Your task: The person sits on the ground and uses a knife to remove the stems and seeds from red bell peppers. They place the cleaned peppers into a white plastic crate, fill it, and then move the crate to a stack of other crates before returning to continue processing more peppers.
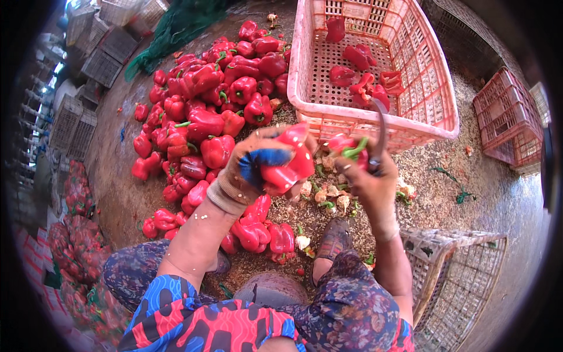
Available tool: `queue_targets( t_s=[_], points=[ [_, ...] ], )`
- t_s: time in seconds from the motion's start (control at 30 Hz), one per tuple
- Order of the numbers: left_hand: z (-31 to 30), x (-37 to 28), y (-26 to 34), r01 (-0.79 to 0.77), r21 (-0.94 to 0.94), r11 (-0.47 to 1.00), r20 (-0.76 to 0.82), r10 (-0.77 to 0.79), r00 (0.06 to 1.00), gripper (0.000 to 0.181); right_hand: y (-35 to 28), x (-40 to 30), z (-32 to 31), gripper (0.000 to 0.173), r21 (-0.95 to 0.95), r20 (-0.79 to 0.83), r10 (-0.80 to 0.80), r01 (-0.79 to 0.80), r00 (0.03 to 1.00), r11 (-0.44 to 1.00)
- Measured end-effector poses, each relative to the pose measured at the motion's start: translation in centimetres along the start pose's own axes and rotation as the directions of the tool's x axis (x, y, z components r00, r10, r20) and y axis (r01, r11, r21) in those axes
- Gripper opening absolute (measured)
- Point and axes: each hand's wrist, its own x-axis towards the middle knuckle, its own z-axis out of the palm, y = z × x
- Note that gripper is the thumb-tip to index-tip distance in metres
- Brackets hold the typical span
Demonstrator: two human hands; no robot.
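Observation:
My left hand, in a worn work glove with a blue patch, grips a red bell pepper in front of me. Close to its right, my gloved right hand holds a curved knife with its blade pointing up, along with a cut red pepper piece with a green stem. A large heap of whole red bell peppers lies on the floor to the left. Beyond my hands stands a pink plastic crate with several cut peppers inside.
Pepper cores and scattered seeds cover the floor below my hands. A dirty white crate lies at lower right, a red crate farther right. Green netting and grey crates are at upper left, filled net bags at far left.

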Motion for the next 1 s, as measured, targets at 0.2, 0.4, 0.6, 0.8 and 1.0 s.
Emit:
queue_targets(
  t_s=[0.2,0.4,0.6,0.8,1.0],
  points=[
    [6.9,6.9,4.3,-0.406,0.871,0.278,0.221,0.515,0.828,0.046,-0.7,-1.0,-0.7,0.046,0.182,-0.095,0.02,-0.003,0.995,0.983],
    [4.9,1.6,-4.7,0.077,0.621,0.78,-0.152,0.023,0.988,0.047,1.1,-1.3,-0.1,0.054,0.175,0.028,-0.054,0.049,0.998,0.983],
    [3.5,-0.9,-7.1,0.145,0.492,0.859,-0.331,0.031,0.943,0.037,2.4,-1.7,-0.3,0.056,-0.422,0.246,-0.187,0.278,0.951,0.863],
    [3.1,-2.2,-5.9,0.254,0.354,0.9,-0.338,-0.13,0.932,0.036,0.9,-2.6,0.1,0.049,-0.438,0.348,-0.078,0.236,0.934,0.867],
    [1.7,-3.4,-7.0,0.284,0.186,0.941,-0.325,-0.213,0.921,0.031,1.5,-1.4,-0.8,0.043,-0.27,0.459,0.135,-0.007,0.878,0.963]
  ],
)
